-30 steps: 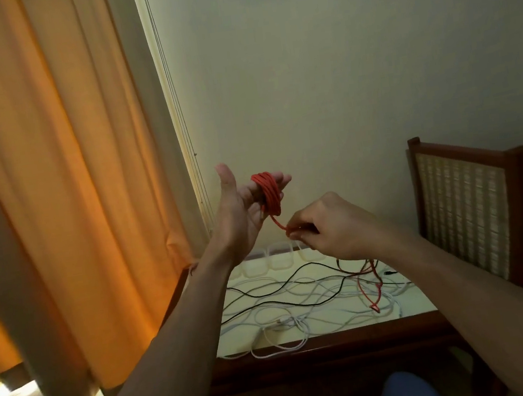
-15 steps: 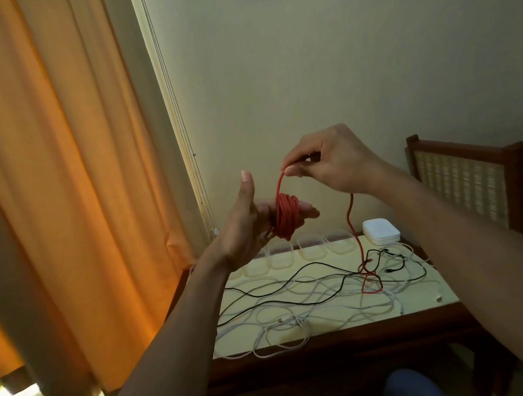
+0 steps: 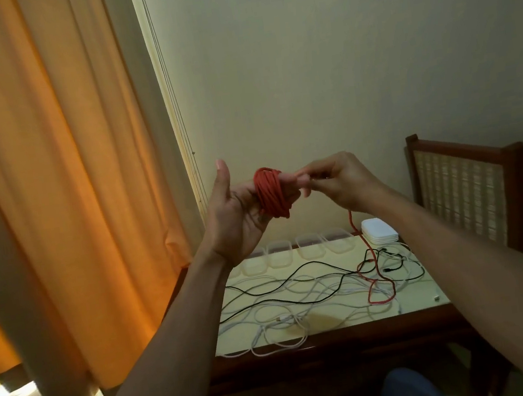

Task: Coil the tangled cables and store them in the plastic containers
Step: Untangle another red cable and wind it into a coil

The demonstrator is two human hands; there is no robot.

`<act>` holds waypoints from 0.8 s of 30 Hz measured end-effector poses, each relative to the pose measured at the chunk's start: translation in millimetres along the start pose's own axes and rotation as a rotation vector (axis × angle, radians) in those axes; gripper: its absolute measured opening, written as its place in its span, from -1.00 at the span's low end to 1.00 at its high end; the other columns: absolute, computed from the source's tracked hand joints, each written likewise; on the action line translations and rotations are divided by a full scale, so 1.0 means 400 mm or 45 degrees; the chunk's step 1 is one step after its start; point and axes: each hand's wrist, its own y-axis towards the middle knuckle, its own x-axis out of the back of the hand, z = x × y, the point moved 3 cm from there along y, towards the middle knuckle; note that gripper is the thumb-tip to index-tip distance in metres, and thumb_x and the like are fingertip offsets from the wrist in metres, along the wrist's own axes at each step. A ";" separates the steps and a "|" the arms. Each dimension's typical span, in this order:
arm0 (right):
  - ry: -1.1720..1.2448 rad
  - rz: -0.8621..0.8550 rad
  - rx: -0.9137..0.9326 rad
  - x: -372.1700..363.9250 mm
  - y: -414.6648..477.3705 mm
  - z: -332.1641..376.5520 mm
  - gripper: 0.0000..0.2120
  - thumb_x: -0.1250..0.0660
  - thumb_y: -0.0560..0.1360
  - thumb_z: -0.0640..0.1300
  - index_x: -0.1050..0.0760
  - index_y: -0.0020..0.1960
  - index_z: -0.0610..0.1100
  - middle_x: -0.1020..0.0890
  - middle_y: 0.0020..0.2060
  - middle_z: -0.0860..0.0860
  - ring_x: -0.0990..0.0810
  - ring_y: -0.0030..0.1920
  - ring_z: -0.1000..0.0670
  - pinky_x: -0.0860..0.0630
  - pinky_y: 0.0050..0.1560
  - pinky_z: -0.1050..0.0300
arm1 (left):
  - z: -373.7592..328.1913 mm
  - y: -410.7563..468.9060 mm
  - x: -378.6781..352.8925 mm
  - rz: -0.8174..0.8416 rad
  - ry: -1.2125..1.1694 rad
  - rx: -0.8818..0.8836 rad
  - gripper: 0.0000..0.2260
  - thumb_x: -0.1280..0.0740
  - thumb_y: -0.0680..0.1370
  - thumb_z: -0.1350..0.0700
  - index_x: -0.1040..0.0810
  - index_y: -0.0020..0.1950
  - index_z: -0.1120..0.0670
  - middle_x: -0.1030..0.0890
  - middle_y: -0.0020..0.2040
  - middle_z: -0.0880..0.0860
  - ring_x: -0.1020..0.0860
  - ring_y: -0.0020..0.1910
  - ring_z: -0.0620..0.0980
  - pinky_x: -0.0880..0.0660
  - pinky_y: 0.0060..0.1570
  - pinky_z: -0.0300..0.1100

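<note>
Your left hand [image 3: 232, 215] is spread, thumb up, carrying the red cable [image 3: 271, 196] wound round its straight fingers. Your right hand [image 3: 337, 181] pinches the free run just right of the coil. You look to be mid-winding: next, carry a loop round. The tail drops to the table [image 3: 413, 302], plastic containers [image 3: 279, 253] along its far edge.

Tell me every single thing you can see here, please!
table: one, brown-rimmed, pale top, ahead
red cable: one, red, mostly coiled, tail down to table
black cables: a few, black, tangled on table
white cables: several, white, tangled on table
containers: at least four, clear, table's far edge
lids: one stack, white, beside containers
chair: one, brown, right
curtain: one, orange, left
left hand: one, coil round its fingers
right hand: one, pinches red cable
</note>
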 end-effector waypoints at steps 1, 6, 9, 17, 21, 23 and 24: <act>0.026 0.008 -0.010 -0.009 -0.011 -0.005 -0.81 -0.48 0.51 -0.14 -0.66 -0.04 0.17 -0.73 -0.27 0.05 -0.67 -0.17 0.15 -0.54 -0.01 0.20 | -0.002 0.001 -0.002 -0.016 -0.074 -0.032 -0.08 0.20 0.62 -0.38 -0.52 0.29 0.41 -0.53 0.31 0.44 -0.48 0.42 0.31 -0.38 0.46 0.06; 0.128 0.050 -0.018 -0.056 -0.065 -0.025 -0.85 -0.46 0.53 -0.15 -0.71 0.09 -0.04 -0.71 -0.32 -0.02 -0.66 -0.23 0.08 -0.56 0.02 0.17 | -0.002 0.010 -0.003 -0.225 -0.279 -0.198 -0.19 0.12 0.67 -0.32 -0.45 0.35 0.40 -0.52 0.36 0.40 -0.47 0.45 0.26 -0.35 0.49 0.05; 0.042 0.074 -0.003 -0.075 -0.090 -0.029 -0.86 -0.46 0.53 -0.12 -0.73 0.07 -0.09 -0.74 -0.22 0.03 -0.67 -0.23 0.08 -0.57 -0.10 0.16 | 0.016 0.014 0.007 -0.419 -0.144 -0.231 -0.24 0.11 0.69 -0.27 -0.43 0.40 0.38 -0.57 0.34 0.34 -0.52 0.41 0.19 -0.33 0.51 0.07; -0.463 0.288 0.213 -0.076 -0.094 0.011 -0.79 -0.40 0.58 -0.01 -0.71 0.09 -0.10 -0.73 -0.14 0.02 -0.64 -0.19 0.04 -0.58 -0.13 0.05 | 0.050 0.010 0.037 -0.596 0.799 -0.093 -0.33 0.17 0.68 -0.29 -0.68 0.17 -0.02 -0.70 0.19 -0.02 -0.60 0.27 -0.07 -0.47 0.35 0.01; -0.544 0.211 0.405 -0.049 -0.075 0.044 -0.80 -0.42 0.54 -0.01 -0.72 0.01 -0.11 -0.68 -0.23 0.03 -0.58 -0.28 0.01 -0.56 -0.23 -0.02 | 0.046 -0.005 0.027 -0.442 1.109 0.077 -0.27 0.21 0.67 -0.29 -0.74 0.06 -0.03 -0.69 -0.05 0.02 -0.61 -0.07 -0.06 -0.46 -0.01 -0.15; -0.559 0.166 0.463 -0.034 -0.058 0.056 -0.81 -0.45 0.51 0.00 -0.73 -0.02 -0.11 -0.65 -0.26 0.06 -0.57 -0.28 0.02 -0.55 -0.25 0.01 | 0.040 -0.009 0.022 -0.404 1.131 0.107 -0.27 0.21 0.66 -0.27 -0.64 -0.29 0.02 -0.45 -0.32 0.09 -0.39 -0.34 0.00 -0.36 -0.16 -0.10; -0.557 0.149 0.485 -0.028 -0.051 0.062 -0.83 -0.46 0.50 -0.01 -0.73 -0.04 -0.10 -0.63 -0.27 0.10 -0.55 -0.29 0.05 -0.54 -0.25 0.03 | 0.038 -0.009 0.025 -0.388 1.125 0.111 -0.27 0.20 0.67 -0.28 -0.53 -0.42 0.02 -0.35 -0.36 0.09 -0.31 -0.37 0.01 -0.33 -0.18 -0.06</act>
